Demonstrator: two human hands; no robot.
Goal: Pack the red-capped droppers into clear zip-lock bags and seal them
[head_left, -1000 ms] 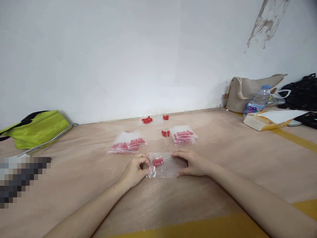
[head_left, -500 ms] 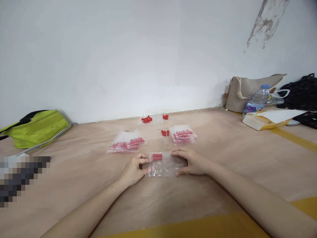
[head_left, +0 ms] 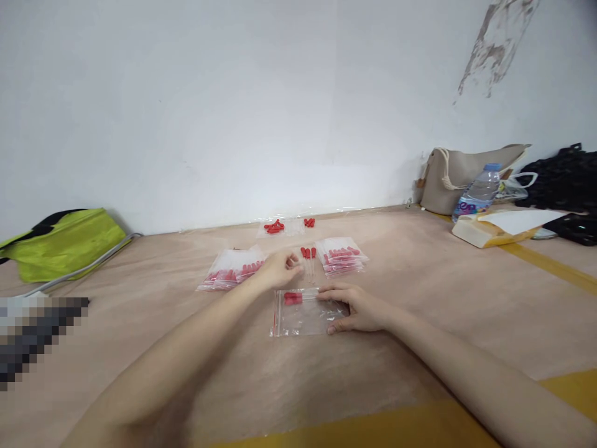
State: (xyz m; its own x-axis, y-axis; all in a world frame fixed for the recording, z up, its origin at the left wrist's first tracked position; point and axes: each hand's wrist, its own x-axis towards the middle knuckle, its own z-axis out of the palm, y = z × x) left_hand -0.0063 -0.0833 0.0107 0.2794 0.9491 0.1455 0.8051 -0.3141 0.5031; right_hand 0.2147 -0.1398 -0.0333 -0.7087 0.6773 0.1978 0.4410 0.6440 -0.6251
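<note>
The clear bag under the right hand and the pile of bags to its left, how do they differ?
The clear bag is a single bag with only one or two red-topped droppers inside; the pile of bags is several bags, each packed with many. The right hand presses on the clear bag; the pile lies untouched, with the left hand beside it. Both are transparent zip bags lying flat on the brown surface.

Single head-worn view, looking forward and down, close over the floor (head_left: 420,323), facing the wall (head_left: 233,93)
</note>
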